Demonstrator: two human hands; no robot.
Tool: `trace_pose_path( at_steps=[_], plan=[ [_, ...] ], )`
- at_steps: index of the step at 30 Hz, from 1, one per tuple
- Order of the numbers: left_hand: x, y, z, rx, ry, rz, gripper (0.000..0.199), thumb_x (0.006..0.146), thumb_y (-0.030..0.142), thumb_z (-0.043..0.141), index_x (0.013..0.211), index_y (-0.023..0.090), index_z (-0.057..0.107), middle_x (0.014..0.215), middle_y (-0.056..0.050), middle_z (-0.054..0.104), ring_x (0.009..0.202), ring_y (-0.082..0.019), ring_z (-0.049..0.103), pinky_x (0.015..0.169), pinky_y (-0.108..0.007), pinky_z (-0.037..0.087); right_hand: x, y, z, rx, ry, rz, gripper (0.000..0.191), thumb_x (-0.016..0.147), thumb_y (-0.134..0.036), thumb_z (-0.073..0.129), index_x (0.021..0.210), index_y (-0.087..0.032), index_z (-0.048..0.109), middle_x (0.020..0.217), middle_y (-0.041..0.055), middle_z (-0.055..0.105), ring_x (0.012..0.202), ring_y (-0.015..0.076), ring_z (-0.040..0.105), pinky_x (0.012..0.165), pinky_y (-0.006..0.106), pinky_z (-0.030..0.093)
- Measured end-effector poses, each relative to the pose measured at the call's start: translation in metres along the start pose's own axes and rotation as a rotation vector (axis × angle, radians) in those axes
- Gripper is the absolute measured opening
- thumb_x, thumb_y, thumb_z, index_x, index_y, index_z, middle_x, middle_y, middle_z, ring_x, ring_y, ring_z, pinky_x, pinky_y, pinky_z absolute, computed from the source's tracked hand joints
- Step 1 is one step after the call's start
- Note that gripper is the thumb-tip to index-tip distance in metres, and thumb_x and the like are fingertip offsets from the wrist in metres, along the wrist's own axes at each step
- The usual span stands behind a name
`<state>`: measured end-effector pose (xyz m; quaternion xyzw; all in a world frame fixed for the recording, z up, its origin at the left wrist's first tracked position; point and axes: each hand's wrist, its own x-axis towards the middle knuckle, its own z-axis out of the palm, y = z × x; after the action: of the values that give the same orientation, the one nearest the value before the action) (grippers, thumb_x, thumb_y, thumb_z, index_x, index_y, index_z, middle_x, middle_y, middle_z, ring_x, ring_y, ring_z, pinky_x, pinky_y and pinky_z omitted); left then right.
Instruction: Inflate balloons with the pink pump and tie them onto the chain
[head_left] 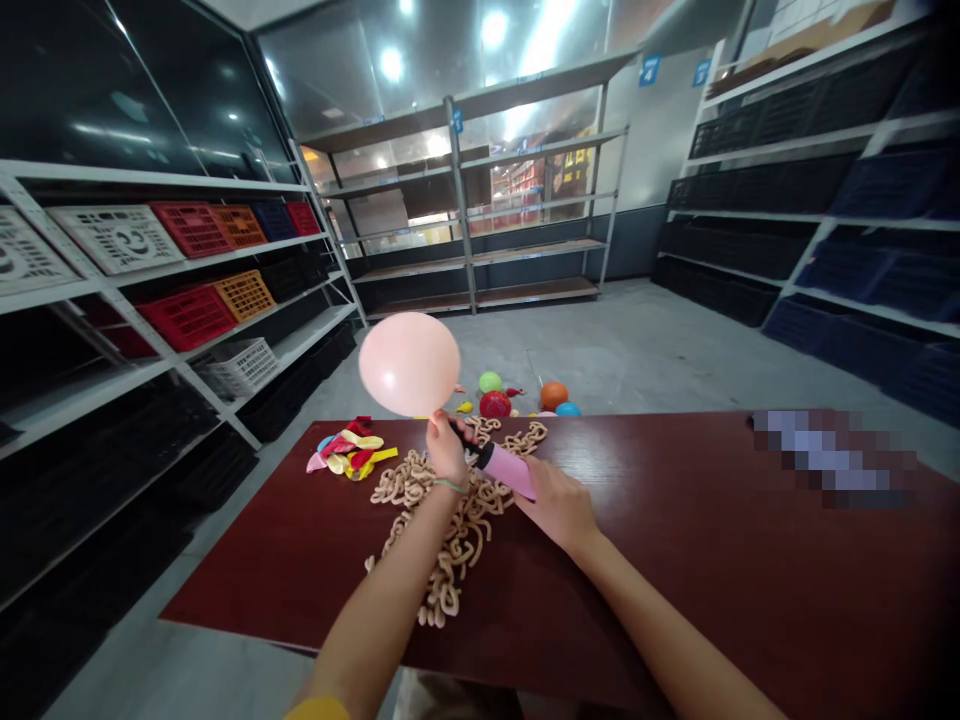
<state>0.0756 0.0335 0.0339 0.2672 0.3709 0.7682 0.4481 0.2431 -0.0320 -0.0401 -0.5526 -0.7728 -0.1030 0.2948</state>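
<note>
A pink inflated balloon point(409, 364) stands up over the table's far edge. Its neck is pinched in the fingers of my left hand point(448, 452), at the black nozzle end of a hand pump. My right hand point(556, 502) is wrapped round the pink barrel of the balloon pump point(510, 472), which slants between the two hands. Under them lies a heap of beige, curly cord-like pieces point(409, 480); I cannot tell their material. To the left, a small pile of uninflated balloons point(352, 448) in red, yellow, pink and blue rests on the table.
The dark red table point(637, 560) bears a blurred-out item point(829, 455) at its right. On the floor beyond lie several inflated balloons, among them a red balloon point(495, 404) and an orange balloon point(554, 394). Shelves with crates point(191, 315) line the left; metal racks point(469, 200) stand behind.
</note>
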Motion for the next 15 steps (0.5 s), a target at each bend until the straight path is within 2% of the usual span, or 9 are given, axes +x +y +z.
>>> trace_pose_path(
  at_steps=[5,8,11,15],
  plan=[
    [0.044,0.062,-0.007,0.032,0.041,0.086,0.027,0.088,0.042,0.051,0.075,0.021,0.039,0.053,0.007,0.043,0.038,-0.007,0.040,0.039,-0.019,0.035,0.001,-0.004,0.001,0.082,-0.003,-0.004,0.038,0.082,-0.031,0.061,0.117,-0.018,0.056,0.095,0.0062,0.070,0.082,0.0203,0.066,0.066,0.028,0.041],
    [0.056,0.082,-0.001,0.017,0.034,0.162,0.027,0.087,0.042,0.054,0.076,0.021,0.040,0.054,0.008,0.042,0.037,-0.006,0.038,0.039,-0.017,0.032,0.003,-0.008,0.003,0.140,0.034,0.022,0.038,0.082,-0.031,0.060,0.118,-0.019,0.055,0.098,0.0059,0.071,0.082,0.0199,0.067,0.066,0.027,0.042],
    [0.043,0.065,0.009,0.020,0.049,0.186,0.029,0.088,0.045,0.052,0.076,0.021,0.040,0.054,0.007,0.043,0.037,-0.006,0.038,0.038,-0.018,0.032,0.004,-0.012,0.007,0.137,0.078,0.070,0.039,0.080,-0.031,0.063,0.116,-0.019,0.056,0.098,0.0063,0.072,0.081,0.0205,0.067,0.065,0.027,0.042],
    [0.002,0.013,0.019,0.078,-0.034,0.105,0.036,0.090,0.052,0.048,0.073,0.021,0.041,0.052,0.006,0.044,0.036,-0.007,0.041,0.038,-0.019,0.036,0.003,-0.009,0.009,0.108,0.075,0.121,0.040,0.079,-0.031,0.064,0.116,-0.020,0.055,0.100,0.0066,0.072,0.081,0.0206,0.067,0.064,0.027,0.041]
  ],
)
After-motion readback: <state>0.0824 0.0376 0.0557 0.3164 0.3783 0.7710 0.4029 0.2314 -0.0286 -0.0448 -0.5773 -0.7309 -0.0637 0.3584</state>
